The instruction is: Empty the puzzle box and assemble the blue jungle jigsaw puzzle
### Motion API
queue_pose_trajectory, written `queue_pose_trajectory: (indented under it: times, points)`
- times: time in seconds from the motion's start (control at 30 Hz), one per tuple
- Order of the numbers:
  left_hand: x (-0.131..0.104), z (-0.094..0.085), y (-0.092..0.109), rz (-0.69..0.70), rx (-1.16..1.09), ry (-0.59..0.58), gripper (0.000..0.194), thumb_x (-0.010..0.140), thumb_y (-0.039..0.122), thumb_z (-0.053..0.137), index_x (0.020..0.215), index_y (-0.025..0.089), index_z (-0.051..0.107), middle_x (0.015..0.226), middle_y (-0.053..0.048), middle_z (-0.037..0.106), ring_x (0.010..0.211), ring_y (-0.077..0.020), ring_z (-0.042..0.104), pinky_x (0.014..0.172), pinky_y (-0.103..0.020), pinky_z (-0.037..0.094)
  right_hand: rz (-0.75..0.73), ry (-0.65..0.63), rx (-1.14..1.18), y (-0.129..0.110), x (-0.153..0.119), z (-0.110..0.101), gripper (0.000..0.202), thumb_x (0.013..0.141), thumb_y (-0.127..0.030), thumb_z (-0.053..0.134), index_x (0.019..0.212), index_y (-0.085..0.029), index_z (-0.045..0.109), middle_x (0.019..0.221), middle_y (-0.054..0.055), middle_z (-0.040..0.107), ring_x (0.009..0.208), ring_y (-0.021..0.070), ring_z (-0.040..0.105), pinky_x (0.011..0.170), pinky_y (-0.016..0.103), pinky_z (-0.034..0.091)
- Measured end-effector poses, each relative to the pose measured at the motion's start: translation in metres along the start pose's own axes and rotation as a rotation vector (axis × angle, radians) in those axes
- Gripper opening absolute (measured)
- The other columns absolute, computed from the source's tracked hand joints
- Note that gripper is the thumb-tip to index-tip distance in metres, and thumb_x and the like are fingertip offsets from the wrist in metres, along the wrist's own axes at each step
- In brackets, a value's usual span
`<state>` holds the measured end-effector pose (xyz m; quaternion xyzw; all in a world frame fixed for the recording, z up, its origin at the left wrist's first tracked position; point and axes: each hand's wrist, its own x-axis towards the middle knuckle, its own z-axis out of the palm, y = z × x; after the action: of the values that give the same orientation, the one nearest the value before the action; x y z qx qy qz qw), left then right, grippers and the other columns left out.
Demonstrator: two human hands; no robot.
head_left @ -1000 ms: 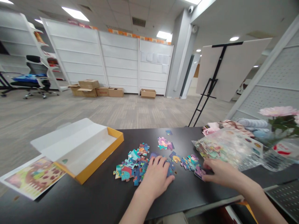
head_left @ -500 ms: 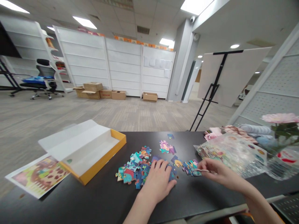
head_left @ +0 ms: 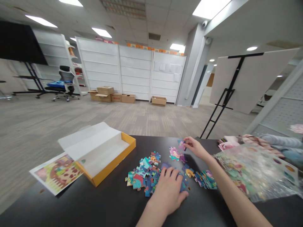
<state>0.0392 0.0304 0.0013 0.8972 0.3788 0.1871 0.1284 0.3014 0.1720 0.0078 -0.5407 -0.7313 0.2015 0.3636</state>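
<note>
My left hand [head_left: 169, 189] lies palm down, fingers spread, on a heap of puzzle pieces [head_left: 143, 168] on the black table [head_left: 106, 205]. Pinched in my right hand [head_left: 193, 146] is a pink and blue puzzle piece [head_left: 181, 144], held at the far side of the table, just beyond a joined pink and purple group [head_left: 176, 154]. Nearer to me, a fanned pile of pieces [head_left: 205, 179] sits right of my left hand, beside a piece with a yellow shape [head_left: 189, 171]. Some pieces are hidden under my left hand.
An open yellow box [head_left: 113, 160] with a white lid stands at the left, partly over a picture sheet [head_left: 56, 173]. Clear plastic bags [head_left: 253, 170] and rolled cloths [head_left: 262, 144] lie at the right. A black easel [head_left: 227, 94] stands beyond the table.
My right hand has moved from beside the fanned pile to the far side of the table, with a piece in its fingers. My left hand stays on the heap. The view has turned left.
</note>
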Motion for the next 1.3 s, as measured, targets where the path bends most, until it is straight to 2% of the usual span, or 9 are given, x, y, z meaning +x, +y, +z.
queue_pose_trajectory:
  times: [0.1, 0.37, 0.57, 0.67, 0.8, 1.0, 1.2, 1.3]
  points:
    - [0.0, -0.001, 0.001, 0.003, -0.003, 0.007, 0.045, 0.093, 0.054, 0.055, 0.123, 0.021, 0.06, 0.134, -0.009, 0.058, 0.13, -0.0308, 0.047, 0.116, -0.053, 0.031, 0.011, -0.043, 0.008, 0.01, 0.003, 0.009, 0.035, 0.085, -0.046, 0.06, 0.102, -0.017, 0.064, 0.075, 0.002, 0.069, 0.07, 0.0177, 0.063, 0.07, 0.032, 0.05]
    - [0.002, 0.001, -0.001, 0.003, -0.003, 0.007, 0.046, 0.094, 0.054, 0.054, 0.126, 0.021, 0.059, 0.137, -0.009, 0.058, 0.131, -0.0312, 0.047, 0.117, -0.054, 0.031, 0.036, -0.078, 0.017, 0.02, 0.001, 0.022, 0.034, 0.086, -0.042, 0.058, 0.107, -0.017, 0.068, 0.079, 0.004, 0.072, 0.073, 0.0188, 0.065, 0.072, 0.033, 0.052]
    - [0.001, 0.0, 0.001, -0.005, 0.006, -0.005, 0.048, 0.094, 0.054, 0.053, 0.129, 0.021, 0.058, 0.137, -0.01, 0.058, 0.132, -0.0308, 0.046, 0.117, -0.054, 0.031, -0.007, 0.013, -0.09, 0.025, 0.0, 0.031, 0.027, 0.086, -0.033, 0.058, 0.104, -0.02, 0.072, 0.102, 0.008, 0.072, 0.081, 0.0192, 0.066, 0.079, 0.035, 0.053]
    - [0.001, 0.001, 0.001, -0.004, 0.009, -0.002, 0.048, 0.094, 0.054, 0.053, 0.128, 0.021, 0.058, 0.137, -0.01, 0.058, 0.131, -0.0307, 0.047, 0.117, -0.053, 0.03, -0.042, 0.013, -0.148, 0.022, -0.003, 0.031, 0.025, 0.087, -0.032, 0.056, 0.103, -0.021, 0.073, 0.108, 0.009, 0.068, 0.077, 0.0176, 0.064, 0.077, 0.035, 0.054]
    - [0.0, 0.004, 0.0, 0.001, 0.006, 0.016, 0.048, 0.094, 0.054, 0.053, 0.128, 0.021, 0.058, 0.136, -0.009, 0.058, 0.132, -0.031, 0.046, 0.117, -0.053, 0.031, -0.07, -0.023, -0.222, 0.015, -0.008, 0.027, 0.024, 0.089, -0.034, 0.058, 0.101, -0.02, 0.073, 0.106, 0.009, 0.066, 0.075, 0.0173, 0.063, 0.078, 0.035, 0.053]
    - [0.0, 0.005, 0.0, -0.003, -0.013, 0.019, 0.046, 0.094, 0.053, 0.055, 0.127, 0.021, 0.058, 0.136, -0.009, 0.058, 0.132, -0.0314, 0.047, 0.117, -0.055, 0.031, -0.086, -0.099, -0.259, 0.011, -0.014, 0.027, 0.02, 0.089, -0.032, 0.06, 0.096, -0.022, 0.076, 0.104, 0.009, 0.067, 0.093, 0.023, 0.065, 0.087, 0.037, 0.051]
    - [0.0, 0.001, 0.0, -0.006, -0.016, 0.005, 0.045, 0.094, 0.053, 0.054, 0.126, 0.021, 0.059, 0.136, -0.009, 0.059, 0.132, -0.0311, 0.047, 0.116, -0.055, 0.032, -0.088, -0.092, -0.286, 0.013, -0.015, 0.028, 0.022, 0.09, -0.035, 0.058, 0.095, -0.022, 0.075, 0.103, 0.008, 0.066, 0.084, 0.0212, 0.064, 0.082, 0.036, 0.051]
    - [0.0, 0.001, 0.001, -0.004, -0.03, 0.022, 0.045, 0.094, 0.054, 0.054, 0.125, 0.022, 0.059, 0.135, -0.009, 0.059, 0.133, -0.0311, 0.046, 0.118, -0.055, 0.03, -0.052, 0.008, -0.315, 0.021, -0.013, 0.023, 0.025, 0.093, -0.034, 0.052, 0.1, -0.02, 0.073, 0.102, 0.009, 0.066, 0.078, 0.0201, 0.063, 0.081, 0.037, 0.051]
